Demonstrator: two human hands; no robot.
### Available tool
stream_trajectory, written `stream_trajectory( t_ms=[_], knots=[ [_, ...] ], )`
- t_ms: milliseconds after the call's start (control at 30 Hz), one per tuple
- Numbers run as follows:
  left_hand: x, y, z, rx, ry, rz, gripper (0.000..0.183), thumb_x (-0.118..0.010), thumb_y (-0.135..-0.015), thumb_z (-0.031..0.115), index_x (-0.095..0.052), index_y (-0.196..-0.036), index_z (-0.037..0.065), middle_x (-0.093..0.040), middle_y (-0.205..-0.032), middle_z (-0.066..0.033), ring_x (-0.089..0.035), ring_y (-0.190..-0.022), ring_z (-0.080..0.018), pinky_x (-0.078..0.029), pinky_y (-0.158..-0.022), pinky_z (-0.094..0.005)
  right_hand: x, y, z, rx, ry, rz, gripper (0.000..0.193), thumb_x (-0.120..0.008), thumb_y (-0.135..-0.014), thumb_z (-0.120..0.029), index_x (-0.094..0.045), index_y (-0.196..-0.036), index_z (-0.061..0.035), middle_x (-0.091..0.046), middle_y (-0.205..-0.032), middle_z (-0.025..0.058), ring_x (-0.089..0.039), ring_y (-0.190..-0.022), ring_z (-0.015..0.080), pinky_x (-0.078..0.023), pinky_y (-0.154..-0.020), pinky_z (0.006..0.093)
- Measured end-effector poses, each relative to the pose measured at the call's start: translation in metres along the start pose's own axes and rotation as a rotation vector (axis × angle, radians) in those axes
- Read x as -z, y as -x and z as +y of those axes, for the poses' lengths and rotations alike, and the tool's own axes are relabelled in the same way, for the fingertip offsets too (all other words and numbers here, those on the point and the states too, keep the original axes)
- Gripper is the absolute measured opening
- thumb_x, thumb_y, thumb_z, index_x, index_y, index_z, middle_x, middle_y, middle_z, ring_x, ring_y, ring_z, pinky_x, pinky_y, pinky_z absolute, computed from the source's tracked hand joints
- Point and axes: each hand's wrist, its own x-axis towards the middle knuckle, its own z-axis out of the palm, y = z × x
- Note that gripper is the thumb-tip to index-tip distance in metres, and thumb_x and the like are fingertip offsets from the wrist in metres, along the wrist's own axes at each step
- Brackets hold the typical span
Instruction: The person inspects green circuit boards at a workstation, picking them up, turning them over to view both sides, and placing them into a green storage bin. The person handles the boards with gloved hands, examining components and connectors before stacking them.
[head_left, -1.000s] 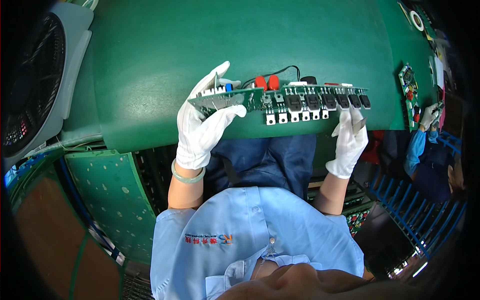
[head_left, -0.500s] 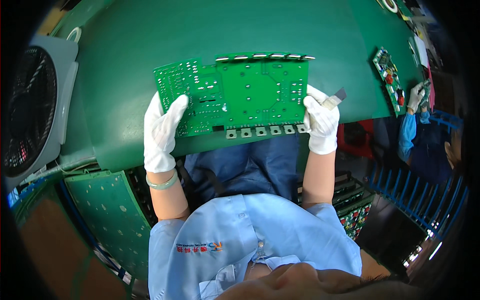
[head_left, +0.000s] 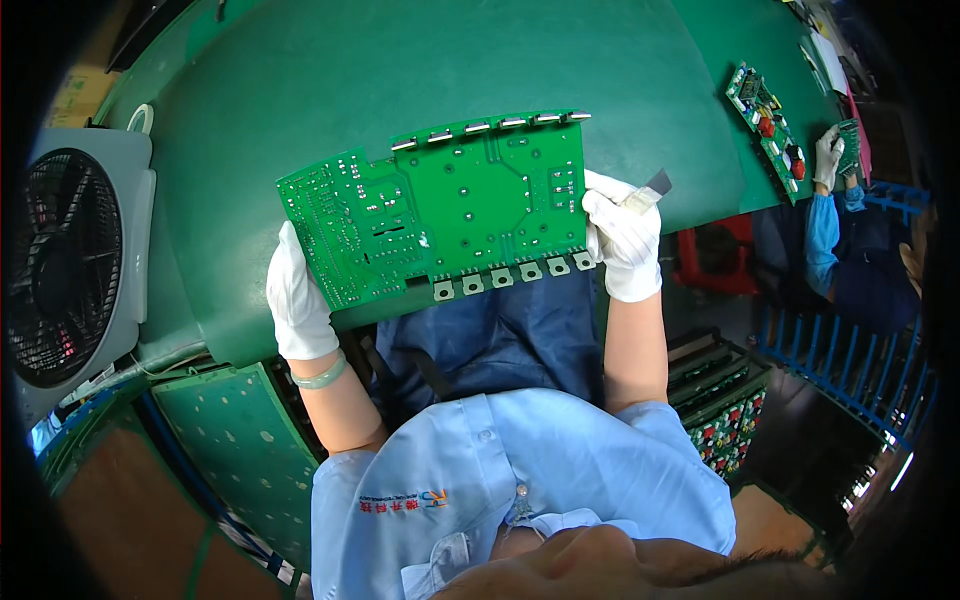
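Note:
A green circuit board [head_left: 490, 200], solder side toward me, is held up over the near edge of the green worktop. Its long edges carry rows of metal-tabbed components [head_left: 501, 278]. My left hand [head_left: 299, 305], in a white glove, is closed at the board's lower left edge, its fingertips partly hidden behind it. With my gloved right hand [head_left: 627, 235] I grip the right edge, thumb at the front and fingers behind. A flat strip with a dark grey end [head_left: 656, 188] sticks out from this hand beside the forefinger; its kind is unclear.
A grey fan [head_left: 85, 250] stands on the left. Another populated circuit board [head_left: 768, 130] lies at the right of the worktop [head_left: 620, 70]. Beyond it, a co-worker's gloved hand [head_left: 828, 158] holds a small board. Racked boards [head_left: 725, 430] and a red stool [head_left: 715, 255] are below right.
The board has shifted left in view and tilted, its left end lower. My left thumb has left the board's face for its edge. My right hand keeps its grip.

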Motion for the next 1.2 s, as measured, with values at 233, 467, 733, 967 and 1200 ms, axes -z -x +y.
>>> stream_trajectory(
  t_ms=[233, 467, 733, 967, 1200],
  knots=[
    [0.013, 0.0, -0.006, -0.008, -0.004, -0.041, 0.046, -0.039, -0.104, 0.037, -0.058, -0.121, -0.002, -0.065, -0.108, -0.0072, -0.06, -0.091, -0.0125, -0.048, -0.08, -0.0258, 0.001, 0.001, 0.003, -0.015, 0.023, 0.033, 0.034, -0.06, -0.088, -0.007, -0.062, -0.118, 0.0097, -0.069, -0.084, 0.0089, -0.051, -0.048, 0.006, -0.034, -0.042, 0.0202],
    [0.012, 0.0, -0.005, -0.005, 0.051, -0.1, 0.044, -0.038, -0.104, 0.033, -0.057, -0.121, -0.003, -0.065, -0.108, -0.0076, -0.061, -0.092, -0.0131, -0.049, -0.081, -0.0263, -0.002, 0.0, 0.004, 0.08, 0.016, 0.022, 0.035, -0.061, -0.087, -0.007, -0.061, -0.118, 0.0107, -0.069, -0.087, 0.0094, -0.052, -0.051, 0.0062, -0.035, -0.044, 0.0198],
    [0.016, 0.0, -0.003, -0.386, -0.322, -0.233, 0.038, -0.041, -0.104, 0.026, -0.056, -0.125, -0.002, -0.067, -0.109, -0.0092, -0.065, -0.089, -0.0121, -0.055, -0.077, -0.0267, 0.006, 0.0, 0.011, 0.05, 0.097, 0.086, 0.032, -0.064, -0.085, -0.008, -0.064, -0.112, 0.0102, -0.064, -0.07, 0.0029, -0.045, -0.045, 0.0034, -0.029, -0.042, 0.0193],
    [0.018, -0.001, -0.002, -0.08, -0.052, -0.245, 0.039, -0.038, -0.104, 0.027, -0.057, -0.12, -0.003, -0.066, -0.107, -0.0089, -0.062, -0.09, -0.0144, -0.049, -0.081, -0.0279, 0.004, -0.003, 0.011, 0.015, 0.067, 0.09, 0.029, -0.062, -0.087, -0.006, -0.064, -0.111, 0.0106, -0.068, -0.08, 0.0063, -0.048, -0.049, 0.0033, -0.031, -0.043, 0.0178],
    [0.012, 0.004, 0.007, 0.015, 0.203, -0.312, 0.061, -0.054, -0.096, 0.043, -0.047, -0.133, -0.005, -0.06, -0.12, -0.0091, -0.058, -0.103, -0.0145, -0.048, -0.088, -0.0288, 0.017, -0.006, 0.014, 0.014, 0.147, 0.063, 0.032, -0.053, -0.094, -0.004, -0.056, -0.12, 0.0142, -0.067, -0.101, 0.0143, -0.062, -0.077, 0.0116, -0.046, -0.064, 0.0203]
  ],
)
